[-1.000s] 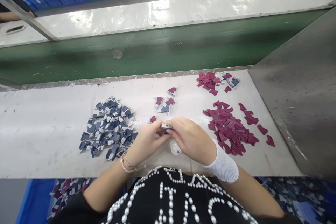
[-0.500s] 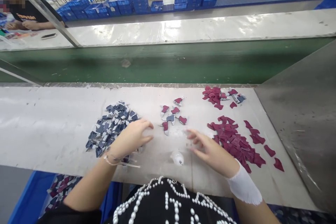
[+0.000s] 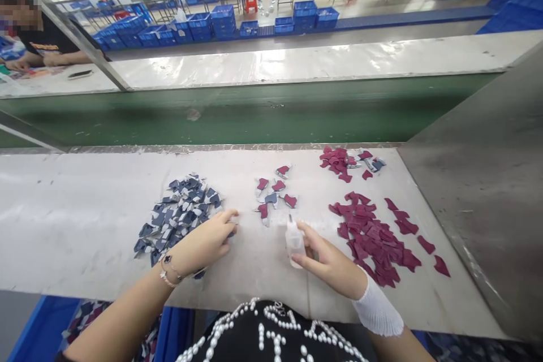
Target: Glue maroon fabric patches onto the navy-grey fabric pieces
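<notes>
Squeeze bottle (image 3: 294,243) in the right hand (image 3: 328,266), pinched firmly between thumb and fingers, standing nearly upright with its thin nozzle pointing up. Half a second back it was lying on the bench, and that hand was open beside it, so that's the big change. It's translucent white plastic with a smooth, soft-looking body, and I can't see any label or readable print on it.

Left hand (image 3: 203,243) is reaching out with the fingers loosely curled, and its fingertips (image 3: 227,216) sit right at the edge of the navy-and-white pile (image 3: 178,218). Might be touching a piece, but I can't tell from this angle if it's actually got one. Beaded bracelet (image 3: 167,271) on that wrist, white mesh sleeve (image 3: 377,311) on the right one.

Those pieces are small, flat, jagged cutouts, maybe fabric or leather. Just ahead of the bottle is a loose group of maroon-and-navy pieces (image 3: 271,195), with a big maroon pile (image 3: 369,235) to the right and a smaller one (image 3: 339,163) past it, all on a scuffed white bench (image 3: 85,198). Beyond that runs a green conveyor belt (image 3: 254,113), then a co-worker (image 3: 42,39) at the far left and stacks of blue crates (image 3: 212,25).
</notes>
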The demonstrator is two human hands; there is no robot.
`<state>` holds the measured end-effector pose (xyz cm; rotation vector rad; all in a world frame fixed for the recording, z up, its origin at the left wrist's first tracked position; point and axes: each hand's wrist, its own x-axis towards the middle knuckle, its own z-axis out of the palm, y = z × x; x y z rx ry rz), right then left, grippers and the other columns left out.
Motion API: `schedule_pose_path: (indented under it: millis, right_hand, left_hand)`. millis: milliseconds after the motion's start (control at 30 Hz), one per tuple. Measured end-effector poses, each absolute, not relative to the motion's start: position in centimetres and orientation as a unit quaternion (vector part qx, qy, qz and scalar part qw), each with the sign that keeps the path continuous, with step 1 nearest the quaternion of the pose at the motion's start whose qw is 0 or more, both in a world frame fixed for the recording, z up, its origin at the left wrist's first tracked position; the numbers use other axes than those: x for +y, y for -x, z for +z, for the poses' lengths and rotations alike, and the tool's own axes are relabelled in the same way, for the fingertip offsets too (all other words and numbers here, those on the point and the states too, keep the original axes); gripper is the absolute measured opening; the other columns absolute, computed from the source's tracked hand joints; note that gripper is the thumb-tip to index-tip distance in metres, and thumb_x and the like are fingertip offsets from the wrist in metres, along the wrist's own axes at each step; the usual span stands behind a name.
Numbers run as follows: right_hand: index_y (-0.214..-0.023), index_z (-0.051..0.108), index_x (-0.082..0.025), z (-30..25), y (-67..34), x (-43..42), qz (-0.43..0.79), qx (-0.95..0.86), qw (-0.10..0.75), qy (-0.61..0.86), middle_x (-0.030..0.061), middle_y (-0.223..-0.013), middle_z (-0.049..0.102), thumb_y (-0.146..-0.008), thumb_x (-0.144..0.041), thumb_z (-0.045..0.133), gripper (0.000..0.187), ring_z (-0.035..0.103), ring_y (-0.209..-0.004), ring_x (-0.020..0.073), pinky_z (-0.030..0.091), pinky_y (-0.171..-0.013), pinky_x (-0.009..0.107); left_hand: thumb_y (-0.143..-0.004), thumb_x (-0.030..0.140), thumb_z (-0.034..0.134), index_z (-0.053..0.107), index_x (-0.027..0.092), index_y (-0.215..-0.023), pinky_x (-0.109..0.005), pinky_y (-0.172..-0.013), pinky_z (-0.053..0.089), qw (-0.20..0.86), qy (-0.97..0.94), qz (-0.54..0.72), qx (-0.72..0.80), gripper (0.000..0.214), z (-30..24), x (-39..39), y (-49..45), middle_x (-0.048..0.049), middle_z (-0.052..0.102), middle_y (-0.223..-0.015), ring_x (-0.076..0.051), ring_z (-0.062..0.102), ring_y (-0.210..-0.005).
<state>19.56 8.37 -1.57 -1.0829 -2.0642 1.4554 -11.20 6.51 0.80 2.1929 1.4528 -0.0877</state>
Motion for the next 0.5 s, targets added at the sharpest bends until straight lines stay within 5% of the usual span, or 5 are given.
schedule_pose_path:
  millis: [100,267,367,500]
  right_hand:
    - [-0.142,0.036,-0.024,-1.2,-21.5,8.4,0.572,-0.676,0.223,0.407,-0.0020,-0.080,0.062,-0.099,-0.040,0.047,0.047,0.058,-0.068,0.0161,0.050,-0.069,0.031]
    - [-0.114,0.060,-0.023,-1.1,-24.0,8.4,0.636,-0.583,0.302,0.406,0.0025,-0.095,0.064,-0.081,-0.050,0.070,0.044,0.060,-0.081,0.0173,0.049,-0.072,0.030]
    - [-0.105,0.061,-0.020,-0.9,-24.4,8.5,0.675,-0.533,0.335,0.385,0.0010,-0.082,0.064,-0.065,-0.049,0.083,0.054,0.059,-0.069,0.0153,0.047,-0.061,0.027]
    - [-0.093,0.057,-0.019,-0.5,-23.7,8.8,0.704,-0.491,0.378,0.347,-0.0018,-0.072,0.058,-0.065,-0.055,0.082,0.052,0.050,-0.059,0.0110,0.040,-0.052,0.023]
  left_hand:
    - [-0.073,-0.005,0.043,0.063,0.017,-0.096,-0.044,-0.097,0.051,0.244,-0.808,-0.040,0.535,0.037,0.5,7.1,11.5,-0.0124,0.045,-0.147,-0.031,0.054,-0.125]
    - [-0.087,0.019,0.054,0.063,0.022,-0.100,-0.048,-0.096,0.052,0.288,-0.785,0.034,0.547,0.016,0.2,8.9,11.1,-0.0094,0.056,-0.135,-0.033,0.061,-0.114]
    - [-0.092,0.034,0.056,0.057,0.025,-0.108,-0.042,-0.094,0.054,0.454,-0.672,0.202,0.550,0.018,0.9,8.7,9.3,-0.0079,0.049,-0.144,-0.028,0.063,-0.113]
    - [-0.095,0.037,0.056,0.044,0.028,-0.115,-0.039,-0.093,0.056,0.699,-0.406,0.373,0.456,0.025,1.1,6.9,5.2,-0.0086,0.051,-0.144,-0.027,0.066,-0.114]
